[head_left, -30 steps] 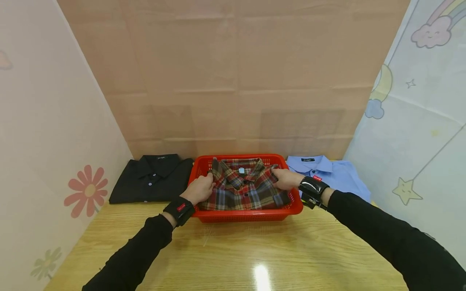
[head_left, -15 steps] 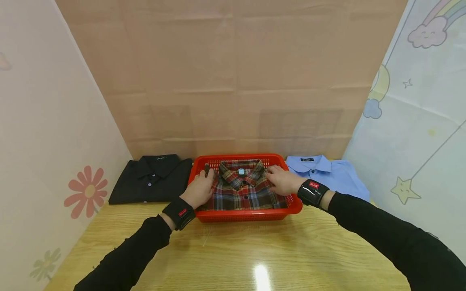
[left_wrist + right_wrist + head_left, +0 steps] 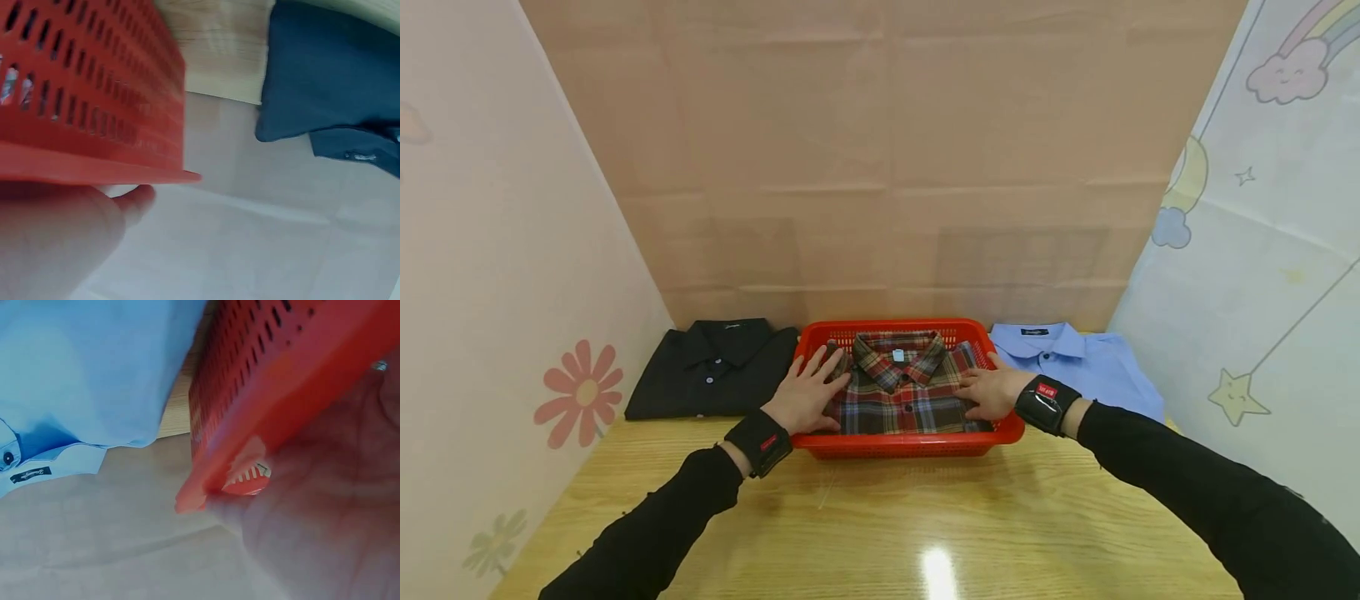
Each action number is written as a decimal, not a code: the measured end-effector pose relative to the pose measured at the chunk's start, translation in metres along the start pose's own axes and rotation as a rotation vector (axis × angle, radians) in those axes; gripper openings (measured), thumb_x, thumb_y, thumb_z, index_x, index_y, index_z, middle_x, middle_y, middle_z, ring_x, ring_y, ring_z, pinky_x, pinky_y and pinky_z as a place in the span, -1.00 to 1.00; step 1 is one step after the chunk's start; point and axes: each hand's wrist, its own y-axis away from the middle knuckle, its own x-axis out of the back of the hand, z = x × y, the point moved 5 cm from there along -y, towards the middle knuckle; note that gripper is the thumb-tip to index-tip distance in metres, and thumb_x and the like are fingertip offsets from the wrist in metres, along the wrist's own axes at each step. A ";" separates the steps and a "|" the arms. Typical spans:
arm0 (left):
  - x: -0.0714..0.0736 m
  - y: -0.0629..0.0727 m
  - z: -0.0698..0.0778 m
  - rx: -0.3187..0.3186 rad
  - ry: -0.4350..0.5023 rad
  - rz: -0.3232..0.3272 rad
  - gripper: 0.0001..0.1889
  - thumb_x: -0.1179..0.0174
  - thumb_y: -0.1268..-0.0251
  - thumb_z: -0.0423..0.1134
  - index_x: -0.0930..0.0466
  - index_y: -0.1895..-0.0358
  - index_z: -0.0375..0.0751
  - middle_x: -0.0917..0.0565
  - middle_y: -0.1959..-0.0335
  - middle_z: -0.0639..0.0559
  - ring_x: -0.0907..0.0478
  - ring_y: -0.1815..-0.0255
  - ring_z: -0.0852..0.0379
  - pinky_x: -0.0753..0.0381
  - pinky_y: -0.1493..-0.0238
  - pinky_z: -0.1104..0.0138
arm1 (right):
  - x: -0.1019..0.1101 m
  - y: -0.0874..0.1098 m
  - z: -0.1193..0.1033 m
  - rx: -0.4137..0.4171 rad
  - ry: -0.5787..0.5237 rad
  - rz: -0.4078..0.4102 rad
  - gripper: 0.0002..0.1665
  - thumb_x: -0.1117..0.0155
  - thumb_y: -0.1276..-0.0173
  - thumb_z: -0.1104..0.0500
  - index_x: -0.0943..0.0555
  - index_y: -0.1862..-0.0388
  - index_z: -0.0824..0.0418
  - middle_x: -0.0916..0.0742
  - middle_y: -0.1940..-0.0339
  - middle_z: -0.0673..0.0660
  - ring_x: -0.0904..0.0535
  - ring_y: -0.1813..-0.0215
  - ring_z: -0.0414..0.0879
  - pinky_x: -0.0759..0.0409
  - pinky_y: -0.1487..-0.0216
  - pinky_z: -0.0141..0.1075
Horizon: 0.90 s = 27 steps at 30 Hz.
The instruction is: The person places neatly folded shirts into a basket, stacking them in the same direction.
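A folded plaid shirt (image 3: pixel 907 398), collar toward the back, lies inside a red plastic basket (image 3: pixel 895 450) in the head view. Over the basket's left side my left hand (image 3: pixel 805 398) is spread with straight fingers, its fingertips at the shirt's left edge. My right hand (image 3: pixel 992 388) reaches over the opposite rim, fingers loosely extended onto the shirt's right part. The left wrist view has the basket's slotted wall (image 3: pixel 87 81) with part of the left hand (image 3: pixel 69 231) beyond the rim. In the right wrist view the right hand (image 3: pixel 312 506) overlaps the basket rim (image 3: pixel 250 419).
A folded black shirt (image 3: pixel 715 371) lies left of the basket and a folded light blue shirt (image 3: pixel 1075 358) right of it. All sit on a wooden table (image 3: pixel 880 525). Brown paper (image 3: pixel 880 167) covers the back, with patterned walls at both sides.
Both hands have let go of the plaid shirt's sides and their fingers have straightened. The left hand has shifted slightly left and spread out. The shirt now lies flatter in the basket.
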 end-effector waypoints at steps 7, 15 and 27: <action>-0.013 -0.010 -0.010 0.031 -0.064 -0.162 -0.41 -0.27 -0.18 0.22 -0.60 -0.23 0.03 -0.47 -0.38 -0.07 -0.06 -0.57 -0.19 0.15 -0.52 -0.18 | -0.006 -0.001 -0.002 -0.024 0.085 0.018 -0.35 -0.06 -0.46 -0.23 -0.40 -0.44 -0.03 -0.41 -0.50 0.11 -0.19 -0.55 0.11 0.24 -0.46 0.36; -0.018 -0.016 -0.015 0.066 -0.065 -0.219 -0.42 -0.26 -0.17 0.24 -0.60 -0.24 0.11 -0.49 -0.37 -0.03 -0.10 -0.56 -0.17 0.24 -0.52 -0.17 | -0.009 -0.001 -0.006 -0.069 0.084 0.021 -0.32 -0.11 -0.42 -0.24 -0.44 -0.41 0.02 -0.46 -0.46 0.10 -0.20 -0.55 0.11 0.27 -0.46 0.36; -0.018 -0.014 -0.016 0.026 0.028 -0.056 -0.58 -0.26 -0.26 0.12 -0.70 -0.10 0.04 -0.61 -0.22 -0.02 -0.27 -0.47 -0.17 0.19 -0.50 -0.23 | 0.005 -0.007 -0.004 -0.037 -0.172 0.098 -0.58 -0.17 -0.42 -0.19 -0.65 0.28 0.14 -0.70 0.28 0.05 -0.60 0.07 0.00 0.11 -0.38 0.33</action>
